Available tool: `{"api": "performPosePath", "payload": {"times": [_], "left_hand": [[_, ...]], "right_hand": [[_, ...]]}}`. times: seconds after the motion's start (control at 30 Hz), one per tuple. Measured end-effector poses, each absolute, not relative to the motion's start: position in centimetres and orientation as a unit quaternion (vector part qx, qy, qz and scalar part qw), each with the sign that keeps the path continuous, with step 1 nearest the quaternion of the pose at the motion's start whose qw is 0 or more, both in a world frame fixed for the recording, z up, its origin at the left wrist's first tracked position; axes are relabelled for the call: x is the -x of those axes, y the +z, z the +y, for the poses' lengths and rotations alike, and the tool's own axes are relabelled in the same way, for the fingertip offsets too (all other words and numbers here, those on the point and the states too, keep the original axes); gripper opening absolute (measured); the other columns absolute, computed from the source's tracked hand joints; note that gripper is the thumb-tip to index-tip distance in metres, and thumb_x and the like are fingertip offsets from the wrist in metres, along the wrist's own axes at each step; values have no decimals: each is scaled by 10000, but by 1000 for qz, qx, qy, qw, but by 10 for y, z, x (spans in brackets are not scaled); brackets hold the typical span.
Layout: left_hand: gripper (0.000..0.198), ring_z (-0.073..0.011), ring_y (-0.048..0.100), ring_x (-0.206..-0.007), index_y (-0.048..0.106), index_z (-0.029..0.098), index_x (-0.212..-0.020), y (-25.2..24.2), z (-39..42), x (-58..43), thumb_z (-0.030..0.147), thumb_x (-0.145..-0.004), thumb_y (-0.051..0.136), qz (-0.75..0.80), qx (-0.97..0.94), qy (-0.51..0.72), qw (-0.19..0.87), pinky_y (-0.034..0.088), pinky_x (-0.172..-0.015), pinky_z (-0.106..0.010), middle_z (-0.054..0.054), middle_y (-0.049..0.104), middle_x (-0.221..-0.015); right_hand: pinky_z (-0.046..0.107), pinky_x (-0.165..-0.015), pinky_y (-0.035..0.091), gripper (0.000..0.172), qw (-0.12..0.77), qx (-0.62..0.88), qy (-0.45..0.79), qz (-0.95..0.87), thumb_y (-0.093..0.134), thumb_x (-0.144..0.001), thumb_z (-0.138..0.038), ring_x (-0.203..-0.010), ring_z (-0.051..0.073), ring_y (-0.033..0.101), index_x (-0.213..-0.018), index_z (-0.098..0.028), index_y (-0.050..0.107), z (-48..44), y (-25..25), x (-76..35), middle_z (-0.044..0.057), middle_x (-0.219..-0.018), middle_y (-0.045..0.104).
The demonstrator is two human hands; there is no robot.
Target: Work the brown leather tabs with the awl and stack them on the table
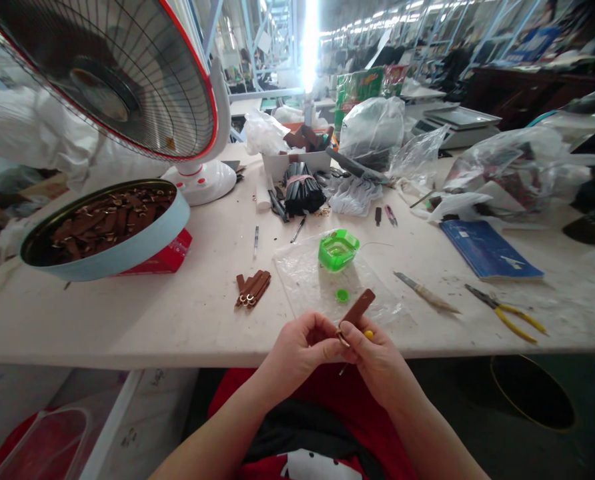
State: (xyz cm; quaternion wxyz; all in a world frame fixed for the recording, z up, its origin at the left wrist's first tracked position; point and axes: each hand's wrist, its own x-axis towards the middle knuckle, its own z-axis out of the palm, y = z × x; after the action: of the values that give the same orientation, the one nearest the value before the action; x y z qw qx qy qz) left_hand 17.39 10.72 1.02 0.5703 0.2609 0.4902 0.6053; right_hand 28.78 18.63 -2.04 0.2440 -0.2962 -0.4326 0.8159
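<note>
My left hand [300, 350] and my right hand [377, 360] meet at the table's front edge, both pinched on a short brown leather strap [358, 308] with a metal ring at its lower end. The strap tilts up and to the right. A small yellow-tipped tool [368, 335] shows by my right fingers. Just beyond lie a clear plastic sheet [307, 280], a small green dish [338, 249] and a green cap [342, 295]. A little pile of finished brown straps [252, 288] lies to the left.
A round tin of brown straps [102, 223] sits on a red box at left, under a fan heater [127, 73]. Right of my hands lie a knife [426, 292], yellow-handled pliers [507, 313] and a blue booklet [487, 250]. Plastic bags, black strap bundles [302, 190] and a scale crowd the back.
</note>
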Motion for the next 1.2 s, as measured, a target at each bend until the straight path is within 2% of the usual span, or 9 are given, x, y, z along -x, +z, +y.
{"api": "performPosePath", "payload": {"times": [0.13,0.3,0.47,0.63,0.83,1.03,1.13,1.2], "left_hand": [[280,-122,619,-649,514,141,-692,14,107,-175,260,-623,757,474,-226,612,591,475,-675,-249,5,653,-664],[297,-98,577,-591,519,126,-655,13,108,-177,273,-603,773,452,-210,622,603,415,-582,-201,0,625,-605],[321,-79,536,-528,514,128,-644,9,108,-177,295,-589,784,441,-191,626,614,391,-542,-193,16,592,-564],[317,-80,559,-529,508,128,-635,8,108,-177,288,-604,780,423,-177,634,622,417,-539,-182,12,605,-565],[242,-56,567,-535,538,126,-659,9,108,-184,227,-646,757,403,-172,678,590,471,-554,-164,30,616,-588],[243,-98,623,-605,548,129,-667,8,107,-184,225,-628,768,400,-187,678,588,516,-605,-212,7,662,-645],[239,-106,624,-585,550,132,-673,5,107,-183,230,-632,764,395,-182,681,589,500,-590,-210,7,659,-626],[238,-93,608,-568,549,133,-669,2,108,-184,239,-639,760,395,-174,691,580,475,-579,-190,12,649,-601]], "right_hand": [[236,-579,381,283,248,313,806,-437,677,-722,-397,-630,114,464,-867,-176,577,182,-16,-290,-1,-717,554],[206,-491,319,290,231,291,849,-376,705,-686,-396,-496,70,362,-674,-157,541,182,-4,-289,-46,-536,441],[199,-447,282,314,201,285,876,-332,743,-637,-380,-460,62,360,-622,-140,541,184,2,-286,-42,-492,443],[171,-420,249,261,183,246,903,-301,719,-687,-316,-438,38,323,-624,-129,547,187,-3,-284,-51,-487,419],[131,-401,253,250,165,253,919,-254,741,-659,-283,-420,21,290,-608,-128,552,189,0,-282,-68,-468,370],[127,-386,219,249,156,248,923,-249,743,-658,-274,-420,16,247,-629,-127,544,187,1,-281,-68,-481,380],[136,-389,224,266,183,249,909,-281,734,-670,-307,-423,23,250,-630,-138,533,185,-1,-281,-70,-481,384],[151,-426,290,271,233,276,865,-349,731,-670,-349,-456,40,321,-656,-147,550,184,-2,-282,-57,-513,433]]}}
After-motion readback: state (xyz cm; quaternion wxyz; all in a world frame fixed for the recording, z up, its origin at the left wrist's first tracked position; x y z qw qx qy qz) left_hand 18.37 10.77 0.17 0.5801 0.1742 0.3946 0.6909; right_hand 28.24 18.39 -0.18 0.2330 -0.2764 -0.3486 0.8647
